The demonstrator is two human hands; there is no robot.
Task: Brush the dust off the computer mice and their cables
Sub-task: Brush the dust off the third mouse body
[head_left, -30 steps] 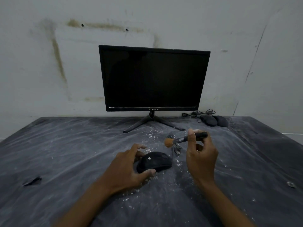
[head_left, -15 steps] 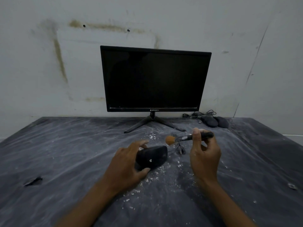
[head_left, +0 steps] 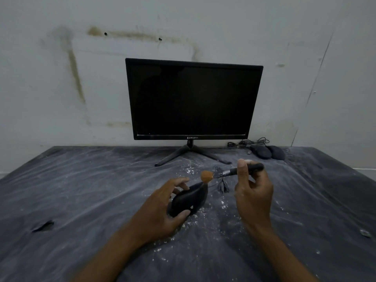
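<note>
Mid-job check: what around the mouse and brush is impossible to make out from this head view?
- Black mouse: left side hidden by the left hand.
- Its cable: dark, thin, course unclear.
- Brush handle: partly covered by the right hand.
- Two far mice: dust too small to judge.

Setting was a bare, makeshift computer workstation, not a furnished office. I worked at a desk (head_left: 81,190) covered in dusty dark sheeting, pushed against a stained white wall (head_left: 61,78) with two screw holes. A switched-off monitor (head_left: 193,98) stood at the back, spare mice (head_left: 266,152) and tangled cables (head_left: 252,141) beside it.
</note>
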